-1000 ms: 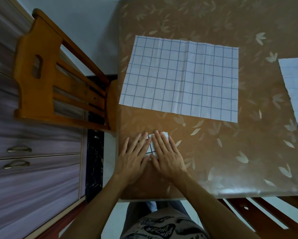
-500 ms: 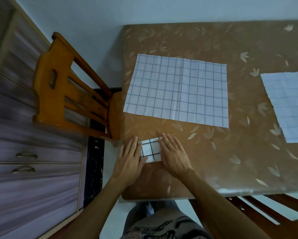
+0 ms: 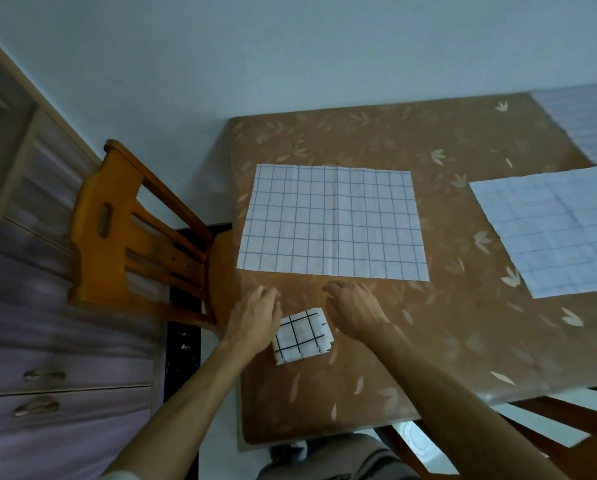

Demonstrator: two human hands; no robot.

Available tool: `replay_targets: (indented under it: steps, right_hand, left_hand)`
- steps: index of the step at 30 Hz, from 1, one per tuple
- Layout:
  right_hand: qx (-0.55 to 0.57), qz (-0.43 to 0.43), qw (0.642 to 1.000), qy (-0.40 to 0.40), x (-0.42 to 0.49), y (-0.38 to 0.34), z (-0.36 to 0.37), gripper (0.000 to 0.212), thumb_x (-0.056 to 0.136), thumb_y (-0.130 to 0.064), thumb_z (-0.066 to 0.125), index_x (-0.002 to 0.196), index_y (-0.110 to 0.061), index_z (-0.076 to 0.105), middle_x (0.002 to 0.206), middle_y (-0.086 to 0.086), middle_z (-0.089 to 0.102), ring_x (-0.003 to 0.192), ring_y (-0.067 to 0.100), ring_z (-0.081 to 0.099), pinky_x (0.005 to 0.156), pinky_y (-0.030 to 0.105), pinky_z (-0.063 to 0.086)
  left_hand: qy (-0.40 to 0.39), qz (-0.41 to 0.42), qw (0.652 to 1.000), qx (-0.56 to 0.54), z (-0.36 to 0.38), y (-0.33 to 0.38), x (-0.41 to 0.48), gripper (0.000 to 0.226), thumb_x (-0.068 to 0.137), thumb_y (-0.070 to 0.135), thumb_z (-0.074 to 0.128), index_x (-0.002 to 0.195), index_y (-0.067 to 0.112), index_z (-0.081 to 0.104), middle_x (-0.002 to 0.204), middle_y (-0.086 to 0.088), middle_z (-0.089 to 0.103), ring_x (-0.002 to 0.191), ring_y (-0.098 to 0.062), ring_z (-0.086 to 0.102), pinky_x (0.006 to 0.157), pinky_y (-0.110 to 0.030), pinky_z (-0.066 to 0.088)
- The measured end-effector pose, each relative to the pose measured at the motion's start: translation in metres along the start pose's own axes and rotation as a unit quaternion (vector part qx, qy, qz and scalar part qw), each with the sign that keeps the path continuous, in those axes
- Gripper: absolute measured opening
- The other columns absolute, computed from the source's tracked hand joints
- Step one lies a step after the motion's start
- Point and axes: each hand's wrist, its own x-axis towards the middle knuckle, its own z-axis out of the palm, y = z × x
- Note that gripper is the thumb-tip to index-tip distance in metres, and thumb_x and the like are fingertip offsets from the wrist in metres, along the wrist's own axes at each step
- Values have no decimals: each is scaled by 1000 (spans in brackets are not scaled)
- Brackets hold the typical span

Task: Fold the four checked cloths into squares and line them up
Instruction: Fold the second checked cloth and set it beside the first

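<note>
A small folded checked cloth (image 3: pixel 302 336), white with black lines, lies near the table's left front. My left hand (image 3: pixel 255 318) hovers at its left edge, fingers loosely curled and holding nothing. My right hand (image 3: pixel 354 308) is to its right and slightly beyond it, fingers relaxed, also holding nothing. Beyond the hands a large checked cloth (image 3: pixel 333 221) lies spread flat. A second spread cloth (image 3: pixel 560 230) lies at the right. A third spread cloth (image 3: pixel 588 123) shows blurred at the far right corner.
The brown leaf-patterned table (image 3: pixel 428 341) stands against a pale wall. A wooden chair (image 3: pixel 134 237) stands at the table's left edge. Purple drawers (image 3: pixel 65 393) fill the left side. Another wooden chair's frame (image 3: pixel 498 431) shows below the table's front right.
Both hands have lifted off the small folded cloth and moved apart and forward, leaving it uncovered. The camera has tilted up, showing more of the wall and the right-hand cloths.
</note>
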Motion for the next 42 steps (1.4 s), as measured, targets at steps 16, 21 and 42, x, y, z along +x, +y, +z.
replay_targets:
  steps: [16, 21, 42]
  right_hand:
    - [100, 309, 945, 38, 60, 120, -9, 42, 93, -11, 52, 135, -9, 51, 141, 17, 47, 127, 34, 48, 105, 46, 40]
    - [126, 465, 874, 57, 53, 160, -9, 40, 89, -11, 56, 127, -4, 45, 126, 21, 48, 119, 40, 48, 96, 49, 42]
    - [404, 465, 787, 27, 22, 152, -18, 34, 81, -29, 59, 66, -1, 70, 64, 8, 68, 61, 23, 64, 62, 41, 57]
  left_hand:
    - [-72, 94, 993, -2, 44, 83, 160, 32, 98, 17, 51, 130, 16, 57, 126, 0, 53, 115, -21, 52, 86, -36, 53]
    - [-123, 149, 981, 15, 68, 121, 176, 35, 97, 18, 52, 132, 18, 55, 131, -1, 47, 122, -22, 47, 89, -38, 53]
    - [-155, 157, 975, 27, 63, 154, 123, 90, 89, 42, 69, 157, 20, 14, 166, -9, 3, 152, -28, 11, 121, -42, 24]
